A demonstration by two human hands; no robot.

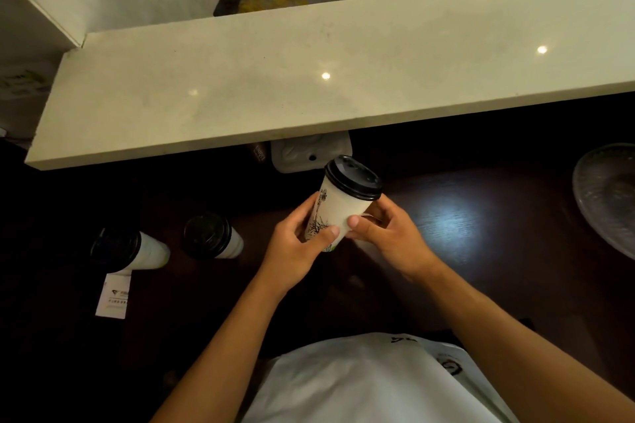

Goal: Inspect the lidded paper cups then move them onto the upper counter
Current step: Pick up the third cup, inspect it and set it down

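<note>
Both hands, left hand (298, 241) and right hand (388, 240), grasp a tilted lidded cup (340, 206) just below the upper counter (240, 93) edge.

held cup (338, 208): base hidden behind left hand (297, 245) and right hand (388, 237); print partly covered by fingers
glass dish (608, 196): cut off by right edge
far-left cup (129, 251): in deep shadow, print unreadable
paper slip (115, 297): text too small to read
box under counter (309, 153): top hidden by upper counter (309, 79)
</note>
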